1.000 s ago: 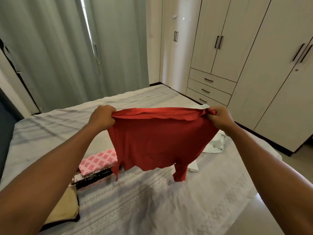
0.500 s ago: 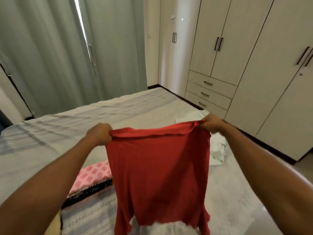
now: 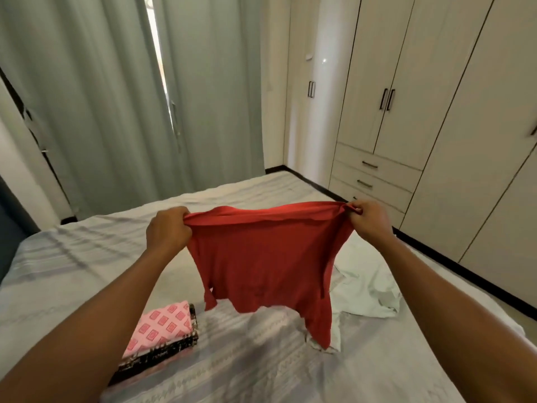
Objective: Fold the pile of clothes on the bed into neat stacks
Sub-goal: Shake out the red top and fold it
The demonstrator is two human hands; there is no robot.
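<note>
A red top [image 3: 267, 257] hangs in the air above the bed [image 3: 87, 257], stretched wide between both hands. My left hand [image 3: 167, 229] grips its upper left corner and my right hand [image 3: 367, 219] pinches its upper right corner. Its lower edge and a sleeve dangle just above the sheet. To the lower left lies a folded stack [image 3: 162, 335] with a pink patterned piece on top and a black-and-white piece under it. A crumpled pale garment [image 3: 366, 292] lies on the bed behind and to the right of the red top, partly hidden by it.
Grey-green curtains [image 3: 116, 97] hang beyond the far side of the bed. A cream wardrobe [image 3: 436, 112] with drawers and dark handles lines the right wall, with a narrow strip of floor between it and the bed's right edge.
The red top was lifted and hung long half a second ago; now it is pulled wider between the hands and hangs shorter. The view has tilted up.
</note>
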